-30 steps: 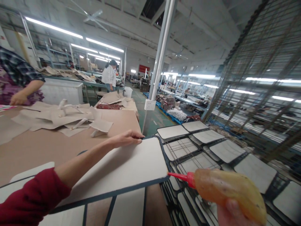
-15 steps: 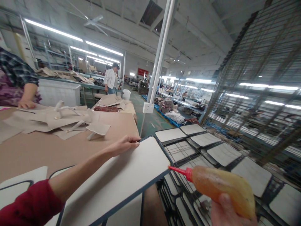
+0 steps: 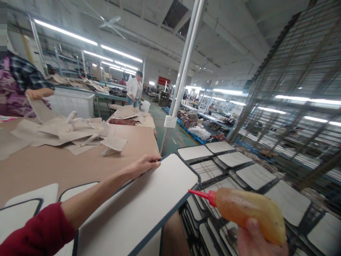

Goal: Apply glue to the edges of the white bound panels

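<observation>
My left hand grips the far edge of a white panel with a dark blue border, fingers curled over its rim. The panel is tilted, its right corner jutting over the edge of the brown table. My right hand is wrapped round an amber glue bottle at the lower right. The bottle's red nozzle points left, close to the panel's right edge.
Several similar white panels lie on a wire rack to the right. More panels lie on the table at the left. Beige cut pieces are heaped further back. A person in plaid works at the far left, another in white stands behind. A white pillar rises in the middle.
My left hand has swung the panel round, its right corner now further out over the table edge. The glue bottle stayed near that edge. The person at left lifted a beige piece.
</observation>
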`<state>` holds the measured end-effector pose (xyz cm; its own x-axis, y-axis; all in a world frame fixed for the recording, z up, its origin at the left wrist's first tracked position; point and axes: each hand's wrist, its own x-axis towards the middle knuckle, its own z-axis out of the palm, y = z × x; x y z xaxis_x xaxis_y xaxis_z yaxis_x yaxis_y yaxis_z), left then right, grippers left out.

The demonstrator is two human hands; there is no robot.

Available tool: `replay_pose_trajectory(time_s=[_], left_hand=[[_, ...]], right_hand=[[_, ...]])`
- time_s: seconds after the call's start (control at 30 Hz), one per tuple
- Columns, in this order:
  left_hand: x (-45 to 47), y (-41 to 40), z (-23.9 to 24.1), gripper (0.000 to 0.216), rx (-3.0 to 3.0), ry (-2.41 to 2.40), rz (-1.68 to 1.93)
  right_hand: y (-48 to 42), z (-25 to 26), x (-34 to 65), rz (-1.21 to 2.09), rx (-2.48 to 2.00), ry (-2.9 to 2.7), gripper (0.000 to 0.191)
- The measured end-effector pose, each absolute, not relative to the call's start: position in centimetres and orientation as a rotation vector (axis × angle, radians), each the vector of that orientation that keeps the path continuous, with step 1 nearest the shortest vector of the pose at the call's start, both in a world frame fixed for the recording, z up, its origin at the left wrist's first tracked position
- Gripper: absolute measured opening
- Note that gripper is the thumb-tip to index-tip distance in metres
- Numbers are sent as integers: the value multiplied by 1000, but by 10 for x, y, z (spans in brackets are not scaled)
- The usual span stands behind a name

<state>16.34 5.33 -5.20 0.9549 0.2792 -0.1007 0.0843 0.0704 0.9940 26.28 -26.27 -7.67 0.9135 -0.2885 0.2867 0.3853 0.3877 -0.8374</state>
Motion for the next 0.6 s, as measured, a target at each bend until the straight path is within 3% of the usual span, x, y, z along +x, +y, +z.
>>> replay_pose_trajectory(time_s=[0.23,0.47,0.6], left_hand=[[164,50,-52,41,1452,338,153],[167,51,-53,32,1454,368,133],[170,52,-53,30,1446,402,130]], right_hand=[[-265,-79,263,-382,-1074,-245,44],[-290,-119,285,-290,-1357,-303,64],[-291,-121,283,-238,-1302,-343,60]])
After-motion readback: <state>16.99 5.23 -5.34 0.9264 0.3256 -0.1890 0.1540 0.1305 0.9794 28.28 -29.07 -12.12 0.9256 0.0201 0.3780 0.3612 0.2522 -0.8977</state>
